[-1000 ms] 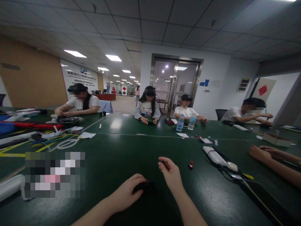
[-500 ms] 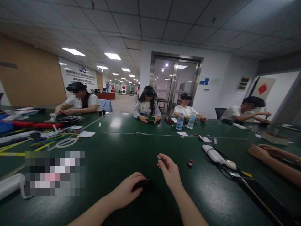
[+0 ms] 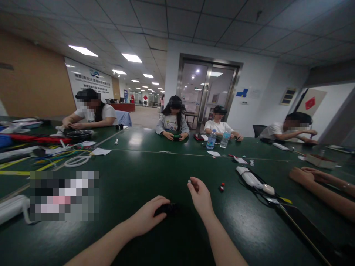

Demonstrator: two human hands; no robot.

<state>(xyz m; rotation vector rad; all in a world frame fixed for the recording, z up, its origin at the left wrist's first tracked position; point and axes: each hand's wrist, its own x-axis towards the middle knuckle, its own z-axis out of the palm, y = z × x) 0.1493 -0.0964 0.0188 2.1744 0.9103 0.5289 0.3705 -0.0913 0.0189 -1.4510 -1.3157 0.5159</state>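
Note:
My left hand (image 3: 148,218) is closed around a small black object (image 3: 172,209) low over the dark green table, its fingers on top and thumb along the near side. The object is too dark to tell its kind. To the right and a little farther off, my right hand (image 3: 200,195) pinches a tiny silvery piece (image 3: 189,181) between thumb and fingertips. The two hands are apart. Just right of my right hand a small red and dark item (image 3: 222,187) stands on the table.
A white power strip (image 3: 249,177) with dark cables lies to the right, near another person's arms (image 3: 318,184). Two water bottles (image 3: 211,140) stand farther back. Cables and a white coil (image 3: 77,161) lie at left. Several people sit around the table.
The view has tipped slightly downward, so the scene sits higher in the picture. Both hands keep their holds, with only a slight shift of the right hand's fingers.

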